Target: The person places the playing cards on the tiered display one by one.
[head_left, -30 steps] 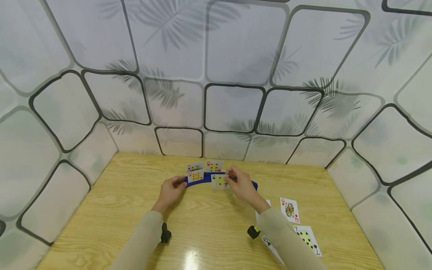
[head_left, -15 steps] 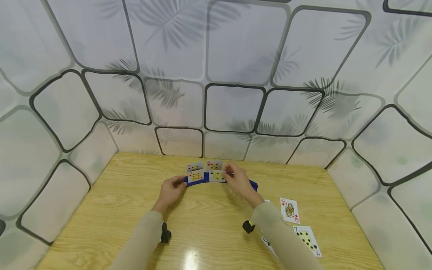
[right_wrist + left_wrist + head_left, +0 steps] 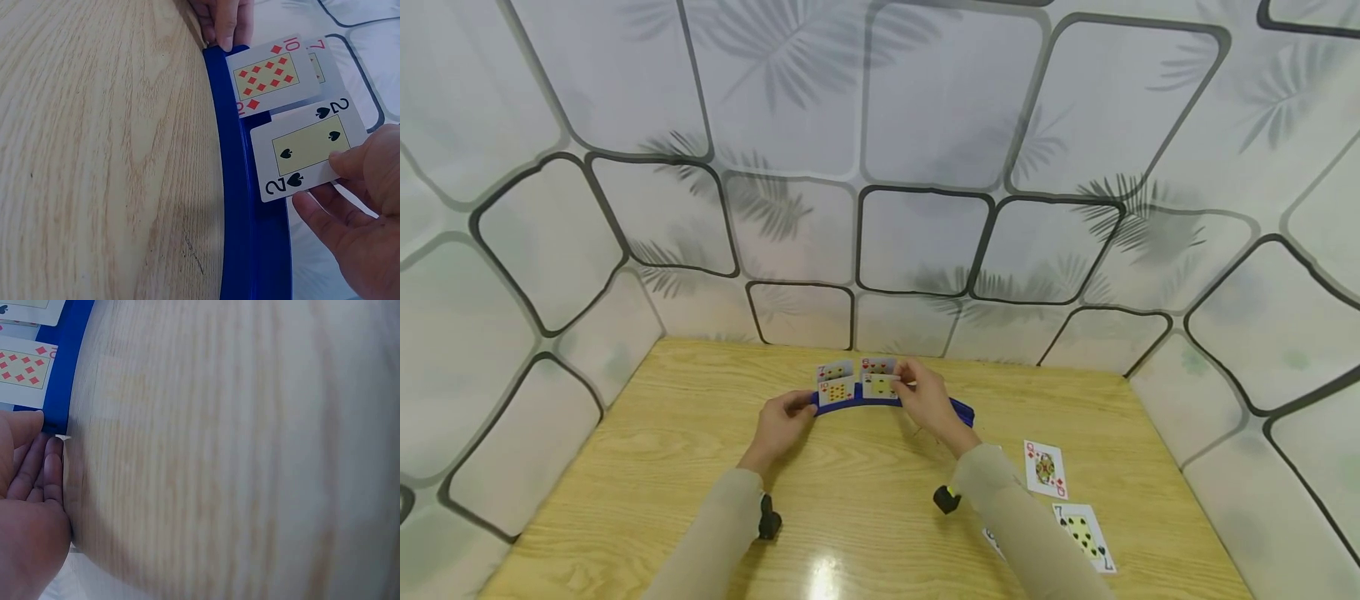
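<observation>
A curved blue card holder (image 3: 963, 412) stands near the far side of the table. My left hand (image 3: 781, 429) grips its left end, thumb on top, as the left wrist view shows. Between the thumb and fingers of my right hand (image 3: 928, 406) is a two of spades (image 3: 305, 152), held by its right edge. The card's lower edge overlaps the holder's front row in the right wrist view. Left of it, a ten of diamonds (image 3: 265, 80) stands in the front row. Behind are a seven (image 3: 326, 65), partly covered, and another red card (image 3: 877, 364).
On the wooden table (image 3: 647, 467), a queen of diamonds (image 3: 1046, 469) and a seven of spades (image 3: 1085, 538) lie face up at the right. Another card (image 3: 991, 540) shows partly from under my right sleeve. A patterned fabric wall (image 3: 925, 242) surrounds the table's back and sides.
My right hand has brought the two of spades from in front of the holder up and slightly left, beside the ten of diamonds. My left hand keeps its grip on the holder's end.
</observation>
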{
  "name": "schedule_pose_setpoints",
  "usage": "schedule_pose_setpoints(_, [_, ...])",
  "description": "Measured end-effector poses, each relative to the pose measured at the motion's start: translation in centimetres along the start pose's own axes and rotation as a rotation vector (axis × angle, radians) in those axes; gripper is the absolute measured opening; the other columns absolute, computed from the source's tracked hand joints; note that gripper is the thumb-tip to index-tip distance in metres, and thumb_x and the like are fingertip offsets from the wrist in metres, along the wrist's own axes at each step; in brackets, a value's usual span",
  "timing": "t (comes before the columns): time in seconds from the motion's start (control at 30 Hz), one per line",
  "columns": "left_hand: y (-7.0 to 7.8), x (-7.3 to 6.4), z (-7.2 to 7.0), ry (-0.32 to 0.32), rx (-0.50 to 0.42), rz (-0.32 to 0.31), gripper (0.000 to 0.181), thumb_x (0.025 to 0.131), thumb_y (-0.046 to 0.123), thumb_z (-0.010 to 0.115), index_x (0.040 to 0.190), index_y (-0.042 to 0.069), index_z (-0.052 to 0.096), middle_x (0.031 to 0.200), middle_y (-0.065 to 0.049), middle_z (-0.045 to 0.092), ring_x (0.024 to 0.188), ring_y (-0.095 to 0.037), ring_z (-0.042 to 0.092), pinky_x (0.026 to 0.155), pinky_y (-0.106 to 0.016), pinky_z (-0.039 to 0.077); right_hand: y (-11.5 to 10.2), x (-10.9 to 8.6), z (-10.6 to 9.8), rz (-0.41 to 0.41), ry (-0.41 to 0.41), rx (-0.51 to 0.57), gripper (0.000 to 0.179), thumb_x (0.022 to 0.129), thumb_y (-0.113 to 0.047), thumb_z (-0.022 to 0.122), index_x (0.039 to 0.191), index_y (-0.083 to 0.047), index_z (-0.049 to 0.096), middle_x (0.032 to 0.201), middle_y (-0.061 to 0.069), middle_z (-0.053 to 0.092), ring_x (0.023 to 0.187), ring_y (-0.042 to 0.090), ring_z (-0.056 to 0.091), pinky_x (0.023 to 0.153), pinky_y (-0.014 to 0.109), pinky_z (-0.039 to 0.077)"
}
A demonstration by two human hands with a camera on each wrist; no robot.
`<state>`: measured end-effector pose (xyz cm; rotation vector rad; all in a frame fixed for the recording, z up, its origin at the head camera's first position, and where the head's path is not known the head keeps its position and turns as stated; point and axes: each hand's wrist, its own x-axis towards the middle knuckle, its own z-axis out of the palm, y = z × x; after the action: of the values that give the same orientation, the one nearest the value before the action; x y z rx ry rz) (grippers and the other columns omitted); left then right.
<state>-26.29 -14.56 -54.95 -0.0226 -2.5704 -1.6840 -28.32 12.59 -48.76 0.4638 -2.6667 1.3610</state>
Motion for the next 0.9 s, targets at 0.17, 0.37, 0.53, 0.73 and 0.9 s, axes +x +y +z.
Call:
schedule_pose_setpoints(0.17, [0.11,-0.05,0.00,-0.001,0.004,-0.001,0.032,0.101,0.005,0.068,0.131,-0.004,0.070,0.123,-0.022,0.074,0.115,-0.036,0.070,0.104,-0.049,0.057,0.13,0.15,0.13,-0.026,0.000,-0.017,0.013,0.103,-0.004,0.065,0.102,-0.012,0.055,0.101,0.009,0.069,0.097,0.023,0.068,0.088,0.043,0.063])
schedule_pose_setpoints(0.37, [0.13,-0.04,0.01,-0.004,0.006,0.000,0.032,0.101,0.005,0.068,0.131,-0.004,0.070,0.124,-0.022,0.074,0.116,-0.036,0.069,0.104,-0.050,0.056,0.16,0.27,0.28,-0.008,-0.021,-0.017,0.012,0.104,-0.006,0.064,0.102,-0.012,0.055,0.099,0.008,0.069,0.093,0.021,0.067,0.088,0.042,0.062])
schedule_pose_setpoints(0.53, [0.13,-0.03,0.03,-0.003,0.006,-0.002,0.032,0.101,0.005,0.068,0.131,-0.004,0.070,0.124,-0.022,0.074,0.117,-0.036,0.069,0.105,-0.050,0.056,0.00,0.32,0.38,-0.008,-0.022,-0.009,0.013,0.103,-0.004,0.064,0.102,-0.011,0.054,0.098,0.010,0.069,0.093,0.022,0.068,0.088,0.042,0.063])
schedule_pose_setpoints(0.73, [0.10,-0.04,0.06,0.002,0.006,-0.005,0.031,0.101,0.004,0.068,0.131,-0.005,0.070,0.123,-0.022,0.074,0.116,-0.036,0.070,0.104,-0.050,0.056,-0.03,0.41,0.54,0.018,-0.021,0.009,0.013,0.103,-0.003,0.065,0.101,-0.011,0.055,0.099,0.010,0.070,0.094,0.022,0.068,0.090,0.042,0.062])
schedule_pose_setpoints(0.9, [0.09,-0.05,0.05,0.001,0.004,-0.005,0.032,0.101,0.004,0.068,0.131,-0.005,0.070,0.123,-0.022,0.074,0.116,-0.036,0.070,0.104,-0.050,0.056,0.21,0.46,0.71,-0.004,-0.015,0.008,0.013,0.101,0.000,0.066,0.101,-0.009,0.056,0.095,0.011,0.070,0.089,0.021,0.068,0.084,0.039,0.062])
